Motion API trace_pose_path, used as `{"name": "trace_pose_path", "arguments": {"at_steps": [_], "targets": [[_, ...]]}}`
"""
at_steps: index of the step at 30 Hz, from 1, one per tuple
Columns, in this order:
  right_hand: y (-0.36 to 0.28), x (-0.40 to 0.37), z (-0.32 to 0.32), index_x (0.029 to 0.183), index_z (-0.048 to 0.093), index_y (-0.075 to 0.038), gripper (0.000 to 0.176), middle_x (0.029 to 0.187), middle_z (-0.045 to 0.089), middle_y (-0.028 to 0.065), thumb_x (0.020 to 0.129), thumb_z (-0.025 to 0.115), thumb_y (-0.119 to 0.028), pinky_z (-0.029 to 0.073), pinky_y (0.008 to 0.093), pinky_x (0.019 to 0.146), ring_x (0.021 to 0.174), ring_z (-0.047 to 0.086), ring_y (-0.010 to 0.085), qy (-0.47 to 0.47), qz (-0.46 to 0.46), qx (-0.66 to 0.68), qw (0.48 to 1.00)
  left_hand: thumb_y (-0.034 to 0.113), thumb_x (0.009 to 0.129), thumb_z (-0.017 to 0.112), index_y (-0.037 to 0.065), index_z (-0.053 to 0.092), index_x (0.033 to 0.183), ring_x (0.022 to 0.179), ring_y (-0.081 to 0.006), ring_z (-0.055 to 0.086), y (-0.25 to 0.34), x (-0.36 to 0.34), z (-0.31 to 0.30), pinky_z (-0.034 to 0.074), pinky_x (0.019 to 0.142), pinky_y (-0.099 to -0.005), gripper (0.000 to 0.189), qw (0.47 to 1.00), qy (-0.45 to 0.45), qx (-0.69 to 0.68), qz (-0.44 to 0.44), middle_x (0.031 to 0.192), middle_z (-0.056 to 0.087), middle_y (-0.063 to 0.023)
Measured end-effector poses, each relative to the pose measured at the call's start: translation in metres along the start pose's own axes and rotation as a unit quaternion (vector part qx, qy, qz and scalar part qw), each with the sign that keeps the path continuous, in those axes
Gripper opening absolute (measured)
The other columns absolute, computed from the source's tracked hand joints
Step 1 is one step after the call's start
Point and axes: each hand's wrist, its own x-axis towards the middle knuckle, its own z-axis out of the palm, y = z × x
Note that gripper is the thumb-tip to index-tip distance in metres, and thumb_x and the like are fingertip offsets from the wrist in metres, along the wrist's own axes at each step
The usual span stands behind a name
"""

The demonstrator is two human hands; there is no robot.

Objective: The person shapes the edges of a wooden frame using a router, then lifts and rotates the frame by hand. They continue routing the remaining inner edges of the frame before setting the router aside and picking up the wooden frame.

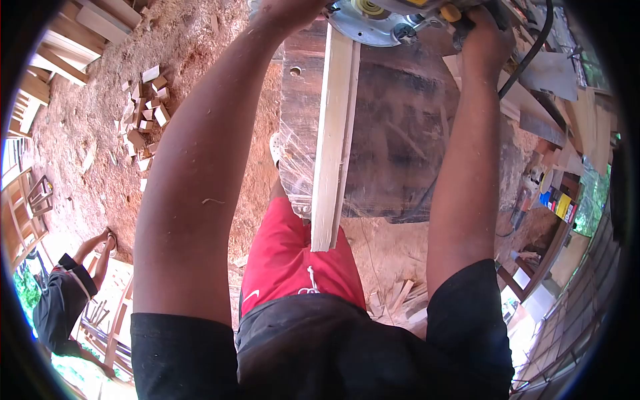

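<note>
A power tool with a rounded silver base plate and yellow parts, apparently a router, sits over the far end of a long pale wooden board. My right hand is wrapped round the handle at the tool's right side. My left hand is at the top edge beside the tool's left side; its fingers are mostly cut off from view. The board lies lengthwise on a dark wooden workbench, its near end sticking out past the bench edge towards me. A step or groove runs along the board's right side.
A black cable curves down beside my right forearm. On the sawdust-covered ground at left is a heap of wood offcuts. Stacked planks stand at upper left. Another person bends over at lower left. More boards and tools lie at right.
</note>
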Motion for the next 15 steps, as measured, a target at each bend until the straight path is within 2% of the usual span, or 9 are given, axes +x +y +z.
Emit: {"name": "trace_pose_path", "arguments": {"at_steps": [2,5,11,15], "targets": [[0.006,0.008,0.0,0.097,0.069,-0.006,0.02,0.085,0.067,-0.0009,0.08,0.061,-0.012,0.049,0.024,0.065,0.072,0.062,0.0091,0.0,-0.005,-0.001,1.0,0.012,0.086,0.069,0.0,0.071,0.087,0.063,-0.0106,0.062,0.019,-0.002,-0.008,0.05,0.059,-0.0308,0.013,0.997,-0.032,0.029,-0.058,0.069,0.066,-0.0006],[0.017,0.019,-0.004,0.097,0.07,-0.006,0.019,0.085,0.067,-0.0009,0.081,0.06,-0.011,0.048,0.0238,0.064,0.07,0.062,0.009,0.004,-0.018,-0.024,1.0,0.011,0.086,0.069,0.0,0.07,0.09,0.065,-0.0117,0.062,-0.006,0.017,0.0,0.051,0.061,-0.0311,0.012,0.999,-0.004,-0.052,0.007,0.072,0.065,-0.0008],[0.007,0.026,0.019,0.096,0.071,-0.007,0.018,0.082,0.067,-0.0008,0.083,0.06,-0.011,0.047,0.0245,0.061,0.066,0.062,0.0105,0.047,0.024,-0.007,0.999,0.009,0.083,0.069,0.001,0.068,0.091,0.068,-0.0133,0.063,-0.005,0.04,0.003,0.05,0.06,-0.0329,0.012,0.99,0.067,-0.053,0.114,0.077,0.065,-0.0021],[0.013,0.036,0.02,0.095,0.07,-0.007,0.016,0.081,0.066,-0.001,0.083,0.061,-0.011,0.047,0.0246,0.06,0.065,0.061,0.0103,0.046,0.016,-0.021,0.999,0.01,0.081,0.07,0.001,0.066,0.088,0.067,-0.0143,0.062,-0.007,0.055,-0.004,0.05,0.059,-0.0341,0.012,0.998,0.023,-0.016,0.047,0.075,0.064,-0.0015]]}}
